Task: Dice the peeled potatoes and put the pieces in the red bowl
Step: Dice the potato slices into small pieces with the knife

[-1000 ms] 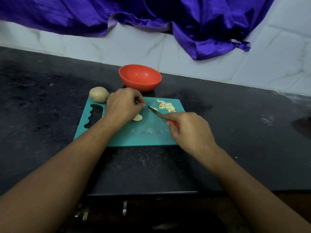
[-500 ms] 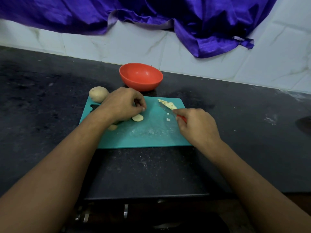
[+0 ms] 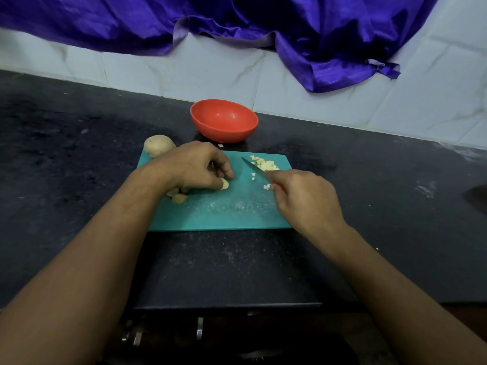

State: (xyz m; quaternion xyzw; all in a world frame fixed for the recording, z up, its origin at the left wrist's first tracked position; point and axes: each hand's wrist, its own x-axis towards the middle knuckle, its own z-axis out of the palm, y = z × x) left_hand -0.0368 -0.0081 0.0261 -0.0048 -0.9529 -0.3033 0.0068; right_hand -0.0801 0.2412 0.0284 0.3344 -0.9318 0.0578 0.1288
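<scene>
Knife (image 3: 253,168): long axis runs diagonally, red handle at the near-right, dark blade tip pointing far-left, low over the teal cutting board (image 3: 224,216). Right hand (image 3: 305,198) has its fingers wrapped round the handle, so only a sliver of red shows below the knuckles. The blade lies along the near-left edge of the diced pile (image 3: 266,164), which sits at the board's far-right corner; 2 loose bits (image 3: 266,187) lie just left of the right hand's knuckles. Left hand (image 3: 195,167) is knuckles-up over the board's left-centre, fingers curled down, thumb and fingertips pinching a pale potato slice (image 3: 224,184) against the board. Bare board lies between that slice and the blade tip. More cut potato chunks (image 3: 179,198) sit at the board's left edge, partly hidden under the left wrist. A whole potato (image 3: 158,145) rests at the board's far-left corner, just beyond the left hand. Red bowl (image 3: 224,121) stands on the dark counter (image 3: 79,159) just beyond the board's far edge, upright, apart from both hands; 1 small white scrap (image 3: 220,145) lies at its base. Behind it, a pale tiled wall (image 3: 210,72) with a purple cloth (image 3: 316,35) hanging over its top.
</scene>
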